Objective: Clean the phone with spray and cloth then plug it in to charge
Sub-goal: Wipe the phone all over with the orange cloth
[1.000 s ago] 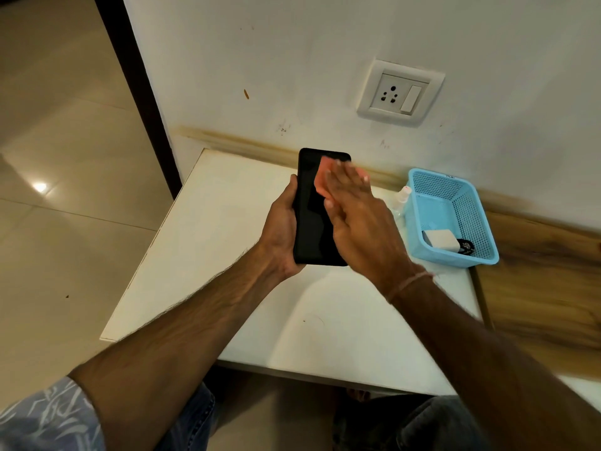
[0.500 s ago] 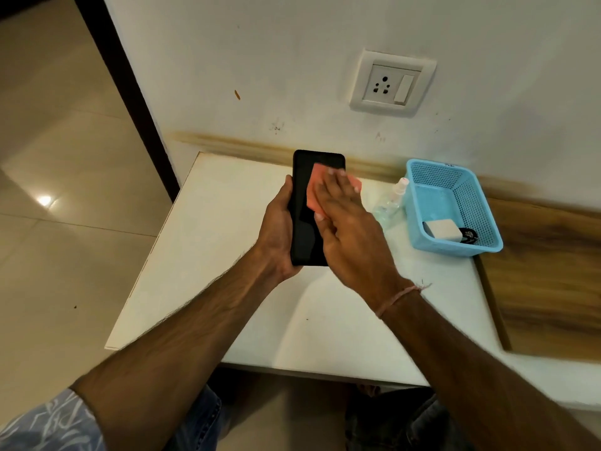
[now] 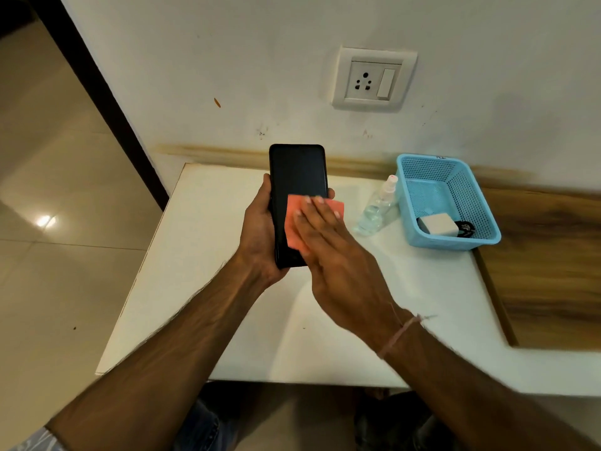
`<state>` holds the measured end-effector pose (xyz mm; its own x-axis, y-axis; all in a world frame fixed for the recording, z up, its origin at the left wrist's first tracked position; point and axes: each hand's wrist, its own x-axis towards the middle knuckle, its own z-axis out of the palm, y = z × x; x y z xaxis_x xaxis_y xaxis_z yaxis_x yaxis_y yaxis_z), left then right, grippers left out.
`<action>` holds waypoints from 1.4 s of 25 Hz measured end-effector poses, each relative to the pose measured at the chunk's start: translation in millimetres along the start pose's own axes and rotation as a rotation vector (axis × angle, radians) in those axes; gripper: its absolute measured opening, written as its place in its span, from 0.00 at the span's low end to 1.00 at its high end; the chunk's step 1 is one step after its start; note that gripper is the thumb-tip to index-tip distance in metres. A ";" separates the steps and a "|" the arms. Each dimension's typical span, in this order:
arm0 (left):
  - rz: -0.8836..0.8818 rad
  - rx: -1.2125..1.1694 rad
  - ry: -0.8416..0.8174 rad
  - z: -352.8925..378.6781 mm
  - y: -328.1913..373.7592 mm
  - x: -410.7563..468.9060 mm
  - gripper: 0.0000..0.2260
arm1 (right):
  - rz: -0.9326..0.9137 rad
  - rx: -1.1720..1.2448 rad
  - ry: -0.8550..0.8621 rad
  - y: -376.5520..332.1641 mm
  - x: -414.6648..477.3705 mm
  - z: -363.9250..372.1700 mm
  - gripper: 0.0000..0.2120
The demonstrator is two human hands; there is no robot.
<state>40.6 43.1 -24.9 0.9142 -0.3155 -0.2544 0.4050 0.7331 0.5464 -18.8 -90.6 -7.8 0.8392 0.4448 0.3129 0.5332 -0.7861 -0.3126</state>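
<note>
We see through one wide-angle camera worn on the head, facing forward and down across the white table (image 3: 201, 288) toward the wall (image 3: 260, 60). The left hand (image 3: 257, 232), gripping the phone (image 3: 297, 177), and the right hand (image 3: 335, 255) sit near, at centre. Socket (image 3: 374, 80) at 12 o'clock, blue basket (image 3: 455, 244) at 2, floor (image 3: 65, 190) at 9.

Black phone (image 3: 297, 177) in left hand (image 3: 260, 232), right hand (image 3: 328, 252) flat on orange cloth (image 3: 294, 222) against its screen.
</note>
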 end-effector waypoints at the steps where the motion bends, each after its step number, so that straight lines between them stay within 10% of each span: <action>1: 0.007 0.003 0.020 -0.5 -0.1 -0.6 0.30 | 0.036 0.022 0.003 2.0 18.0 -3.6 0.24; 9: 0.010 -0.031 0.048 4.0 -8.0 -0.2 0.23 | 0.069 -0.029 -0.004 10.9 95.0 -8.4 0.23; 23: -0.104 -0.035 -0.102 5.7 -1.0 -3.4 0.35 | -0.112 0.009 -0.101 -9.7 -40.8 13.0 0.27; 35: -0.114 -0.165 -0.039 4.5 -6.5 -4.3 0.23 | 0.094 0.055 -0.059 9.6 89.7 -10.3 0.23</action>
<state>34.1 37.1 -23.8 0.8636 -0.4231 -0.2742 0.5013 0.7788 0.3771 60.5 -62.7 26.5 0.8896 0.3960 0.2275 0.4558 -0.8014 -0.3874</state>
